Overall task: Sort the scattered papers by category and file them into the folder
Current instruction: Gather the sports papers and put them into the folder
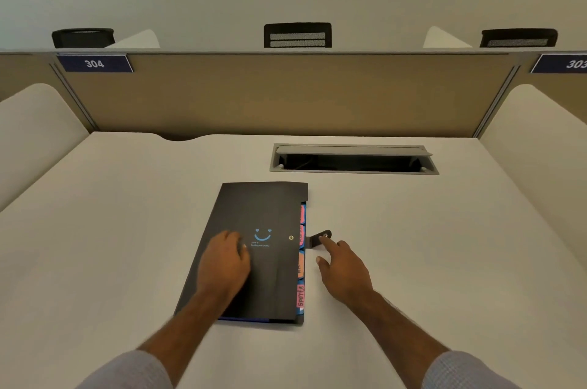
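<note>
Nearest the camera, two light checked sleeves are seen at the bottom edge, with bare forearms reaching forward over the pale, smooth table (111,230). The left hand (224,261) is laid palm-down on the cover of the closed black plastic expanding folder (270,207), its grip released, the fingers bent only slightly and resting on the cover without anything being grasped. Just right of those fingers a blue smiley face print (262,235) is shown on the cover, and further right a small metal snap stud (291,237) is set near the folder's edge. The right hand (344,271) is held just beside the folder's right edge, its grip also released: the index finger is stretched forward so that its tip is touching the black strap tab (321,239) that sticks out from the folder, while the thumb is spread to the left and the other fingers are loosely curled with nothing held. Between the two hands, along the folder's right edge, coloured index tabs (301,264) in pink, orange and blue are exposed; their lettering cannot be read. The folder is lying flat on the table, slightly slanted. Beyond the right hand, a grey metal cable hatch (352,149) is recessed in the table with its lid raised. Further off, a tan partition panel (286,96) is seen, with a blue plate marked 304 (94,63) to the far left, and black chair backs (297,34) are visible behind it.
</note>
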A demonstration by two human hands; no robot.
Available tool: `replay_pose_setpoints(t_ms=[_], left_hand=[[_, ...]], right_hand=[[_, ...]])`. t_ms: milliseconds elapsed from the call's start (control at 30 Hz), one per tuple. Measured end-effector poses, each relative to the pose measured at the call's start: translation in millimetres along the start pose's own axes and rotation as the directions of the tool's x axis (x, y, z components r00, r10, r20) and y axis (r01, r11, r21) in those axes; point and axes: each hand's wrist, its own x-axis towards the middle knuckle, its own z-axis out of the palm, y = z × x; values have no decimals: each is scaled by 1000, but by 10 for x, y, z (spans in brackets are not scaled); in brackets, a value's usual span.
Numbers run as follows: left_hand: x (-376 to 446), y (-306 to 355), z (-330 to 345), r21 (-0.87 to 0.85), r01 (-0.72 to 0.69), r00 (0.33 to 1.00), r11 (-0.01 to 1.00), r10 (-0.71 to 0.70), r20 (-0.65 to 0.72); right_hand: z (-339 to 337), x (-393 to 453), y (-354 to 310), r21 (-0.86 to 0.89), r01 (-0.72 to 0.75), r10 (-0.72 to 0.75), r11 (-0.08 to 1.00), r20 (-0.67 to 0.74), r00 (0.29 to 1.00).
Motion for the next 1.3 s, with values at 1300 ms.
replay_pose_setpoints(t_ms=[1300], left_hand=[[-363,525,656,138,-135,959,981,94,269]], right_hand=[[55,-64,556,-266,17,-83,964,-238,968]])
